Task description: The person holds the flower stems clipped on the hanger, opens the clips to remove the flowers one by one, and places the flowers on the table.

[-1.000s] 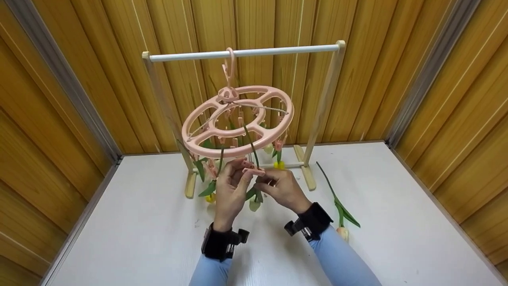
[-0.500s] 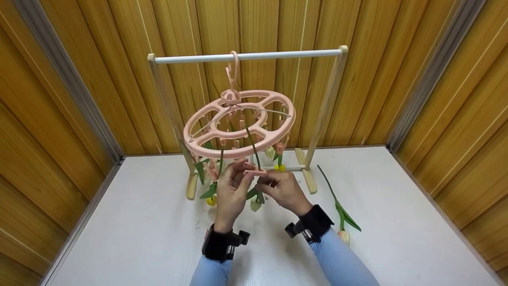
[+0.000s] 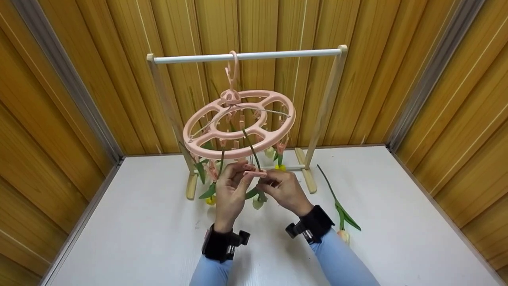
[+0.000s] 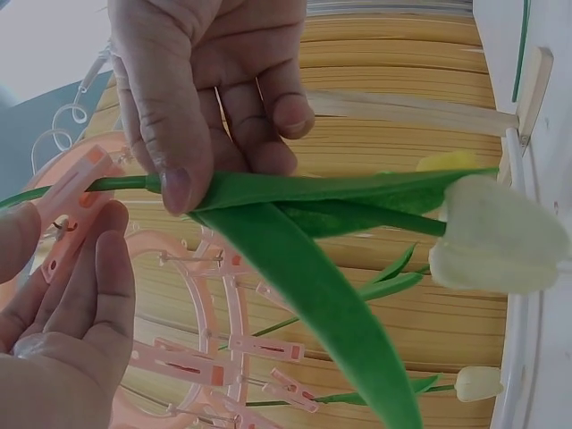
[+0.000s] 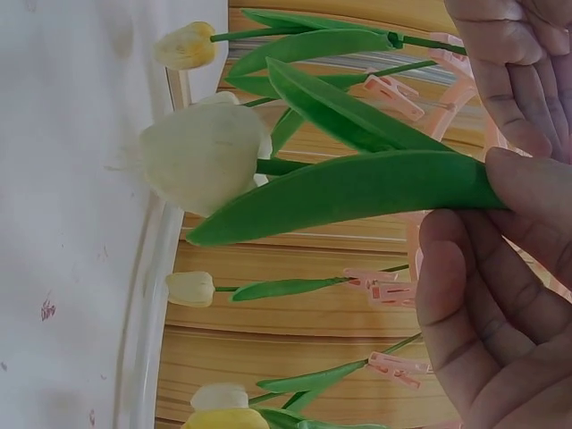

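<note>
Nearest, over a white worktop [image 3: 139, 238], the right hand [image 3: 286, 190] pinches a white tulip [image 4: 308, 193] at its leaf base, bloom [image 3: 258, 203] hanging down; the left hand [image 3: 231, 194], just to its left, grips a pink clip [image 3: 254, 174]. The stem [image 3: 251, 146] runs steeply upward, tipping left, crossing the clip's right end, nearer the right hand; whether the clip bites it, I cannot tell. Beyond, a round pink hanger [image 3: 238, 153] hangs from a rack [image 3: 285, 54]

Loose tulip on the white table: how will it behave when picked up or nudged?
The tulip likely lifts head-heavy: the bloom sits at one end of its thin stem. It probably won't roll far, as its leaf splays sideways.
</note>
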The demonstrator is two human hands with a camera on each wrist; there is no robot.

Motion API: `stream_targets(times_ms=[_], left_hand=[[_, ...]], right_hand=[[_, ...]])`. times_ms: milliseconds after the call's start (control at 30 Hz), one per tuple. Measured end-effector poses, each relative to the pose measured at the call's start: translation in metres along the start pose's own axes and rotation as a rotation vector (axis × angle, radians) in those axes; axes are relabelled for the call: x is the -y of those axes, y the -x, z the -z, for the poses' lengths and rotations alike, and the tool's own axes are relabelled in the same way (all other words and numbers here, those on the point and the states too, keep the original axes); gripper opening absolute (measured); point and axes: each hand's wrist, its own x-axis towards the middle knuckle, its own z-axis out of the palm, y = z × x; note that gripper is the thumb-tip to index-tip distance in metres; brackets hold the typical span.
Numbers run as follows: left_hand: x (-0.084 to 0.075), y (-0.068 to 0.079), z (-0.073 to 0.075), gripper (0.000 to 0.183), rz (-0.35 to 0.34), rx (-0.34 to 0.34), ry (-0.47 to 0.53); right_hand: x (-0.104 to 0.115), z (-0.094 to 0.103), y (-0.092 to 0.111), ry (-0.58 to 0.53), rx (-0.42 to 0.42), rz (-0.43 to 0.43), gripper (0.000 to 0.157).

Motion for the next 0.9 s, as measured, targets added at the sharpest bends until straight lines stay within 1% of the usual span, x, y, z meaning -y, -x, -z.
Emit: stream_targets(times_ms=[233,433,500,633,767,900], left_hand=[[-0.0010,0.0009,0.0010,0.025,-0.015,-0.018,-0.008],[-0.0036,0.0010,0.0007,0.023,0.001,-0.028,-0.017],[-0.0032,0.0010,0.0008,0.023,0.006,-0.030,-0.020],[-0.0025,0.0003,0.0013,0.022,0.011,-0.032,-0.001],[-0.0025,-0.0003,0.0015,0.022,0.013,-0.030,0.019],[-0.0028,0.0000,0.0019,0.022,0.011,-0.028,0.008]], right_hand=[[0.0008,0.0006,0.0009,0.009,0.002,-0.023,0.013],[0.0008,0.0018,0.0013,0.031,0.004,-0.028,0.005],[0.0016,0.0026,0.0015,0.032,0.003,-0.030,0.005],[0.0019,0.0041,0.0019,0.040,0.011,-0.043,0.001],[0.0017,0.0046,0.0022,0.050,0.012,-0.056,0.003],[0.0007,0.0048,0.0029,0.050,0.008,-0.062,0.003]])
